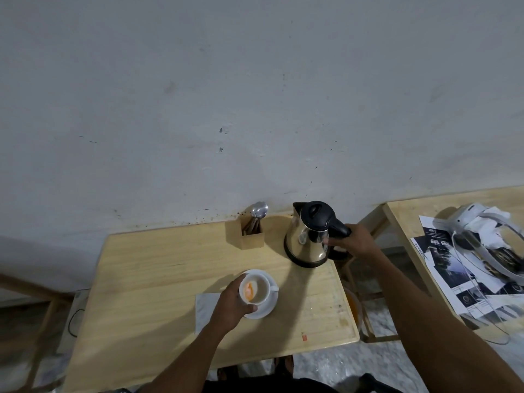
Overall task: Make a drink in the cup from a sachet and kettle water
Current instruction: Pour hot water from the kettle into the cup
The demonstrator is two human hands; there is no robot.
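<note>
Left hand (233, 303) gripping cup (255, 290) (contents unclear), right hand (353, 241) clasping kettle (310, 235) handle

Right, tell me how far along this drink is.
Done, it seems: orange powder lies in the cup, which stands on its saucer. In hand: the left hand steadies the cup, and the right hand grips the kettle, which stands on the table. Left: pouring, then stirring with a spoon.

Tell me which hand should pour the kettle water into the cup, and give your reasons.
The right hand. It already grips the kettle by its black handle, and the kettle stands upright on the table. The left hand is wrapped around the cup on its saucer, steadying it.
</note>
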